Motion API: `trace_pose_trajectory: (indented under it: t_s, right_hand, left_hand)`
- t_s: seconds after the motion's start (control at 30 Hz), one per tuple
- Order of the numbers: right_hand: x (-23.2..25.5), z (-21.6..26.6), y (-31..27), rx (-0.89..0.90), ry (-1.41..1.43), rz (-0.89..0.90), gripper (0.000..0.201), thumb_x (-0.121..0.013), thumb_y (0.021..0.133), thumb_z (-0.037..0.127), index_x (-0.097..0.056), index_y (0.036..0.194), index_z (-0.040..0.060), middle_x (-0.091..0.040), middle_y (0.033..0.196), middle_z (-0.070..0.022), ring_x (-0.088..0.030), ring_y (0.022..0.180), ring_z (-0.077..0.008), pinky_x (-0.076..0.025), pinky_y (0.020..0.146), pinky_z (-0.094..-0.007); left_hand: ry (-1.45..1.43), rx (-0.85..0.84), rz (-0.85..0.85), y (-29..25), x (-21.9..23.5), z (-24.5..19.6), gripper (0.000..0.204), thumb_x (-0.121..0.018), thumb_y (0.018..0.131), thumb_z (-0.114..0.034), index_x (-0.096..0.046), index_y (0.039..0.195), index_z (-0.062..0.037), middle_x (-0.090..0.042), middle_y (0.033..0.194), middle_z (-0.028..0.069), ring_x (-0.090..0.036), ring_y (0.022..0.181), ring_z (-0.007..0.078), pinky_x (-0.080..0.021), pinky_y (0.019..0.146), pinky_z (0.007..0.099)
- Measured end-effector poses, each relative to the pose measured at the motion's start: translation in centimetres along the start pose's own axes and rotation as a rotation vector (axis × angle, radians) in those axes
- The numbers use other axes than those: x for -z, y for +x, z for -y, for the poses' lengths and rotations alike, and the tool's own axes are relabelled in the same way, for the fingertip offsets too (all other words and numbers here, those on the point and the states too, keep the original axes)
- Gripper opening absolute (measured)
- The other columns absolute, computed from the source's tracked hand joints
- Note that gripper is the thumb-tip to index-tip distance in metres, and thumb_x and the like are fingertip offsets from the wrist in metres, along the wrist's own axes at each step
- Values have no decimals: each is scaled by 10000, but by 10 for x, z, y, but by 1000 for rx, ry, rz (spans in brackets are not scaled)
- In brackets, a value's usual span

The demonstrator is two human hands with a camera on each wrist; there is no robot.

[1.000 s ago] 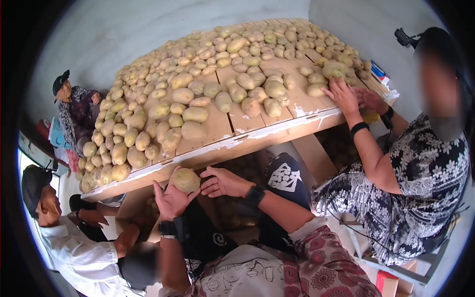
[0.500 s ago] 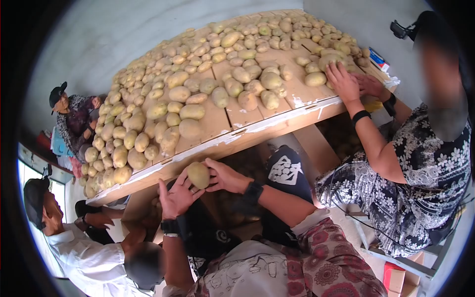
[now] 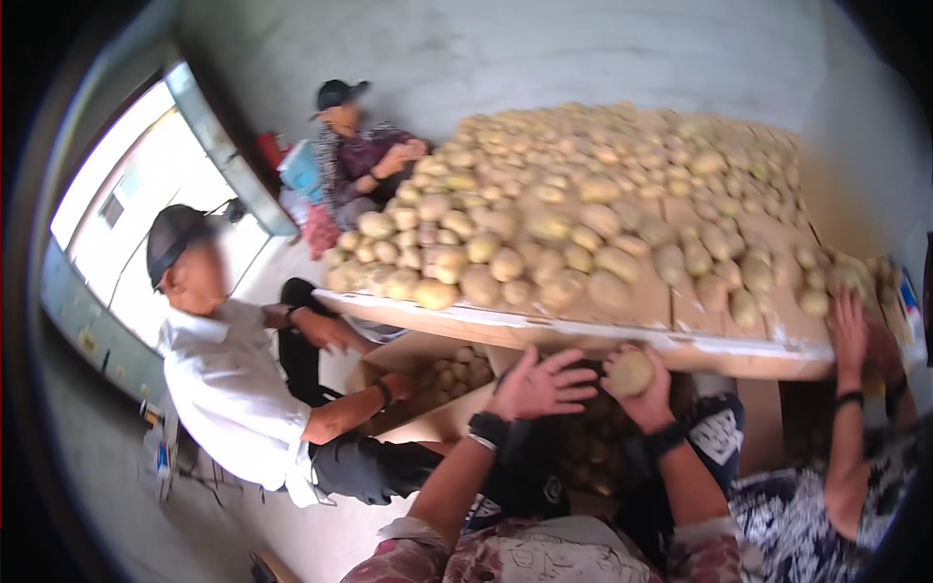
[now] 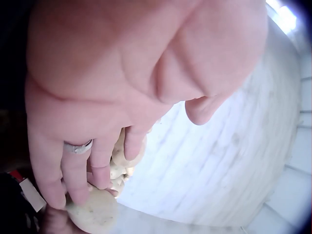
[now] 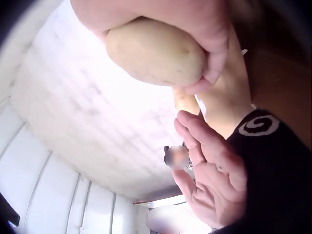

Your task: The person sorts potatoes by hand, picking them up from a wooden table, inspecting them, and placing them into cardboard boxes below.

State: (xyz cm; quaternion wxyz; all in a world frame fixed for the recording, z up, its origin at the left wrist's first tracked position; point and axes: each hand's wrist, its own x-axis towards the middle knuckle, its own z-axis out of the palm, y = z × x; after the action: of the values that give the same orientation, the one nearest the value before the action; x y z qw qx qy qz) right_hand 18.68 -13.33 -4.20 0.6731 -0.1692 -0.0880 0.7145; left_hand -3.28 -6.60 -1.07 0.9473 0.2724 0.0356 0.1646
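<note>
My right hand [image 3: 655, 396] grips a round, pale yellow potato [image 3: 632, 372] just in front of the table edge. In the right wrist view the same potato [image 5: 151, 51] lies against the palm with fingers curled round it. Beside it, my left hand [image 3: 542, 385] is spread with fingers straight, palm turned up, holding nothing. A ring shows on one of its fingers in the left wrist view, where the potato [image 4: 92, 212] appears beyond the fingertips. Many loose potatoes [image 3: 505, 264] cover the wooden tabletop [image 3: 641, 296] ahead of both hands.
Below the table edge stands a cardboard box [image 3: 466, 413] with potatoes inside. A person in a white shirt [image 3: 233, 389] sits at the left, another person [image 3: 364, 160] sits at the far corner, and a third person's hand [image 3: 848, 330] touches potatoes at the right.
The head view has swung left. The potato has passed from my left palm into my right hand, and the left hand has come away from it with its fingers spread.
</note>
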Motion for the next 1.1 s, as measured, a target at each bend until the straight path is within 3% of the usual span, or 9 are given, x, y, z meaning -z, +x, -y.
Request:
trace_pose_trajectory:
  t_s: [0.2,0.33,0.47,0.5,0.53,0.67,0.8,0.9,1.1]
  right_hand:
    - [-19,11,-2,240,-167,-24,369,-406,925,401,-549,1032,78,-603,978,-84,-588,919,-226,-505,740,-378]
    - [-30,-3,-3,659,-1033,220,428,-451,895,328,-461,1191,20,-552,1104,-101,-539,1007,-190,-433,879,-329]
    - [-51,-29,-10,654,-1483,297,527,-581,818,249,-417,1250,-5,-499,1215,-153,-508,1095,-248,-390,944,-353]
    - [-51,-34,-10,732,-1598,374,552,-618,803,231,-412,1254,-11,-469,1258,-182,-486,1143,-278,-375,971,-372]
    - [-51,-33,-12,723,-1595,365,552,-618,803,231,-412,1254,-11,-469,1258,-182,-486,1143,-278,-375,971,-372]
    - [-41,-18,-18,505,-1489,259,553,-598,829,238,-387,1277,-10,-458,1264,-192,-502,1128,-283,-395,952,-361]
    - [-15,-21,-3,469,-1162,62,438,-496,908,195,-386,1287,6,-513,1201,-190,-562,1025,-264,-438,896,-346]
    - [-17,-16,-5,361,-1090,-76,361,-487,931,216,-436,1240,35,-576,1055,-129,-608,868,-158,-506,691,-276]
    - [-24,-24,-14,88,-764,-19,384,-444,948,316,-429,1240,67,-582,949,-72,-598,819,-139,-504,623,-269]
  left_hand:
    - [285,299,-103,10,-8,2,678,-281,903,-612,-223,1422,-180,-365,1385,182,-427,1219,370,-368,989,459]
    - [95,368,-75,14,-8,0,640,-313,913,-583,-244,1414,-190,-433,1332,161,-517,1128,337,-448,913,407]
    - [50,327,79,11,11,-3,620,-332,913,-577,-296,1391,-183,-502,1254,124,-572,1035,283,-477,863,368]
    - [203,325,-80,8,10,1,623,-364,901,-585,-328,1364,-171,-528,1198,108,-593,957,272,-492,818,355]
    - [352,323,-238,5,9,6,627,-396,888,-593,-360,1337,-158,-554,1141,91,-613,880,260,-507,773,343]
    - [248,204,-149,13,-8,1,584,-335,926,-548,-323,1362,-159,-491,1238,94,-572,983,235,-487,804,367]
    - [110,67,-65,10,-16,-4,703,-337,887,-616,-224,1418,-170,-397,1337,121,-464,1161,369,-442,896,428]
    - [140,-86,-177,8,-10,0,842,-352,805,-718,-199,1436,-182,-325,1404,171,-378,1227,442,-337,988,516]
    - [50,-148,-102,9,-18,6,855,-230,821,-733,-164,1451,-160,-222,1473,127,-246,1330,334,-181,1073,506]
